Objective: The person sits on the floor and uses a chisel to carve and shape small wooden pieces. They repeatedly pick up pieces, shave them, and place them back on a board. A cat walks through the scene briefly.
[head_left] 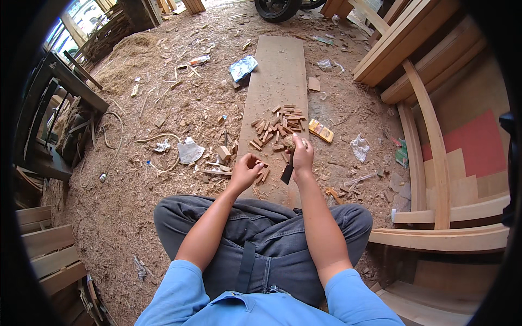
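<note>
On a long plank [274, 70] in front of my crossed legs lies a loose heap of small wooden blocks [266, 129]. My right hand [302, 155] is closed round a tool with a flat black end [287, 174] pointing down toward me. The tool's upper part is mostly hidden in the fingers, so its exact kind does not show. To the left, my left hand [247, 173] has its fingers curled in a pinch on a small wooden block [262, 163]. A few more blocks [265, 175] lie just beside those fingertips.
A yellow packet [321, 131] lies right of the heap. Wood offcuts [220, 163] and a white crumpled sheet [190, 151] lie to the left, a blue-white packet [243, 68] farther off. Shavings cover the ground. Wooden frames [443, 163] stand at right, a wheel [277, 8] beyond the plank.
</note>
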`<action>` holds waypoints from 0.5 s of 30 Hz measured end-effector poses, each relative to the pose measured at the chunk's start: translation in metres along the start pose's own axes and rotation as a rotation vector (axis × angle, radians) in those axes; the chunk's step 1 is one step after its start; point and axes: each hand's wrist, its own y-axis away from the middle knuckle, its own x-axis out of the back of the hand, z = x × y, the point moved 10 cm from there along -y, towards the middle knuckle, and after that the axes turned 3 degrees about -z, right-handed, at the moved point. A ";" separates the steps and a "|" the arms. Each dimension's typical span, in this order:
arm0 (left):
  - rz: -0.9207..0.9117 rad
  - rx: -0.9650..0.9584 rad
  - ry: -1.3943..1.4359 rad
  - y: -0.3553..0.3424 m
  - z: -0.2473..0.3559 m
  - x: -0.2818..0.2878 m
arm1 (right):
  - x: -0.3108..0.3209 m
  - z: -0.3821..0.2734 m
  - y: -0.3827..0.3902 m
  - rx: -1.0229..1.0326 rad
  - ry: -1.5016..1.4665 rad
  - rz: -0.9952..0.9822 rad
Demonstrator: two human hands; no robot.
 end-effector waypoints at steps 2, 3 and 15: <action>-0.004 0.111 0.214 0.000 -0.009 0.001 | -0.002 -0.007 -0.002 0.119 0.059 0.028; 0.026 0.092 0.226 0.000 -0.005 0.005 | 0.002 -0.009 -0.003 0.139 0.090 0.090; 0.186 0.079 -0.001 -0.001 -0.015 0.028 | -0.009 -0.005 -0.003 0.123 0.183 -0.064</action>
